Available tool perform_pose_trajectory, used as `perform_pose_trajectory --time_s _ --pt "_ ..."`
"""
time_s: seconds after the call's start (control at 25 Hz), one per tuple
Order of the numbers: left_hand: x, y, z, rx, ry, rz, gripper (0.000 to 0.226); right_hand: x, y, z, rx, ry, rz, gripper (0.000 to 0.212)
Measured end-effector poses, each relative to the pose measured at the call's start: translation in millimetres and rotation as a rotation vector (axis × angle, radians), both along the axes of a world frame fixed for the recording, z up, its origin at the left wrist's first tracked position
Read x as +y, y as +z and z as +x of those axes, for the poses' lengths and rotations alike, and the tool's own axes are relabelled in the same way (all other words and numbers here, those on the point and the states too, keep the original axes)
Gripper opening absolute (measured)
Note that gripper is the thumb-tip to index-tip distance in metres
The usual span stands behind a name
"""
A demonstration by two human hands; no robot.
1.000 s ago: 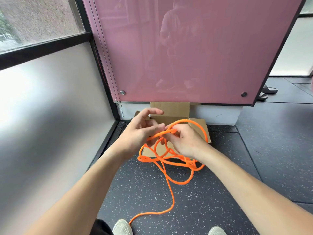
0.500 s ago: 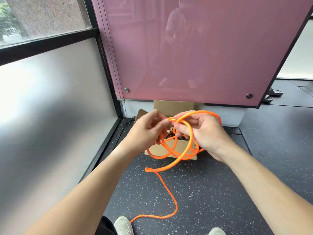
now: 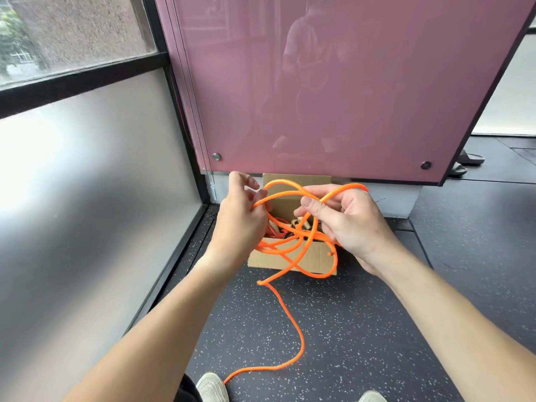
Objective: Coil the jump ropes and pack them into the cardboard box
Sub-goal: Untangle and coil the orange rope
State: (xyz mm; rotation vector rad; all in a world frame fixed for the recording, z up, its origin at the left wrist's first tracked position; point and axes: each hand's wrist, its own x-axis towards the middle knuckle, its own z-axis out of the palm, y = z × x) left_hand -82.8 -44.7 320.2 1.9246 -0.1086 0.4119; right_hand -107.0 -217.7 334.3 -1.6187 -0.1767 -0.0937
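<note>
An orange jump rope (image 3: 293, 250) hangs in loose loops between both hands, just above the open cardboard box (image 3: 314, 259) on the floor. My left hand (image 3: 239, 221) pinches the loops at their left side. My right hand (image 3: 348, 221) grips the strands on the right, thumb pressed over them. One loose end of the rope trails down across the floor toward my shoe (image 3: 211, 387). Inside the box lie red rope and beige handles (image 3: 298, 223), partly hidden by the orange loops.
A pink glass panel (image 3: 333, 88) rises right behind the box. Frosted window glass (image 3: 87, 198) with a black frame runs along the left. Dark speckled rubber floor (image 3: 333, 329) spreads in front. Black sandals (image 3: 467, 162) lie at the far right.
Both hands have lifted the rope loops higher and spread slightly apart. The trailing strand has been drawn up off the floor, and the box interior has come into view below the hands.
</note>
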Motion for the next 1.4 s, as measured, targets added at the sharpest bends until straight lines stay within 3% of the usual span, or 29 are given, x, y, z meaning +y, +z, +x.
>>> perform_pose_trajectory --time_s 0.08,0.16,0.24,0.36,0.44,0.52,0.64,0.72,0.76,0.88,1.0,1.12,1.2,1.24,1.32,1.4 --pt "2.6 6.8 -7.9 0.225 -0.202 -0.239 0.021 -2.1 -4.7 1.8 -0.011 -0.039 -0.029 0.009" --pt "10.5 11.8 -14.4 0.371 -0.503 -0.329 0.019 -5.9 -9.1 4.5 -0.021 -0.097 -0.045 0.010" --pt "17.4 15.5 -11.9 0.450 -0.625 -0.434 0.020 -9.5 -5.2 2.3 -0.073 -0.144 -0.089 0.004" --pt "29.0 15.6 6.6 0.527 -0.231 -0.638 0.046 -21.3 5.7 0.2 -0.039 -0.144 -0.052 0.031" --pt "44.5 12.9 17.3 0.545 -0.045 -0.864 0.048 -31.7 11.8 7.2 0.057 -0.126 0.187 0.037" --pt "60.2 12.0 26.4 0.530 0.088 -1.154 0.050 -49.7 13.8 20.2 0.127 -0.256 0.478 0.043" --pt "77.4 14.1 32.9 0.345 0.249 -1.549 0.048 -86.9 11.4 29.8 0.206 -0.480 0.911 0.035" --pt "83.1 12.3 36.2 0.244 0.313 -1.681 0.056 -107.9 8.4 31.8 0.209 -0.596 1.125 0.018" --pt "82.8 11.4 37.1 0.218 0.332 -1.693 0.058 -114.7 6.5 32.8 0.200 -0.639 1.138 0.017" --pt "78.7 5.6 39.1 0.180 0.470 -1.545 0.045 -114.0 7.9 26.8 0.171 -0.576 0.983 0.020" --pt "76.6 3.4 31.9 0.305 0.468 -1.032 0.025 -96.6 15.1 12.0 0.114 -0.297 0.781 0.015" --pt "58.1 -1.4 18.9 0.464 0.206 -0.343 0.013 -65.6 19.5 -0.9 0.048 -0.081 0.654 0.017" --pt "32.7 -9.8 9.6 0.298 0.065 0.152 0.028 -42.0 21.2 -4.4 0.015 0.007 0.628 0.020" --pt "17.0 -10.6 1.5 0.174 -0.059 0.281 0.039 -31.9 21.8 -5.1 -0.005 0.041 0.631 0.020" --pt "-11.3 -16.7 -12.9 0.104 -0.403 0.393 0.058 -19.3 22.7 -5.3 -0.023 0.090 0.683 0.018" --pt "-33.4 -29.0 -21.1 0.106 -0.591 0.576 0.055 -15.2 23.0 -5.6 -0.003 0.141 0.750 0.014"
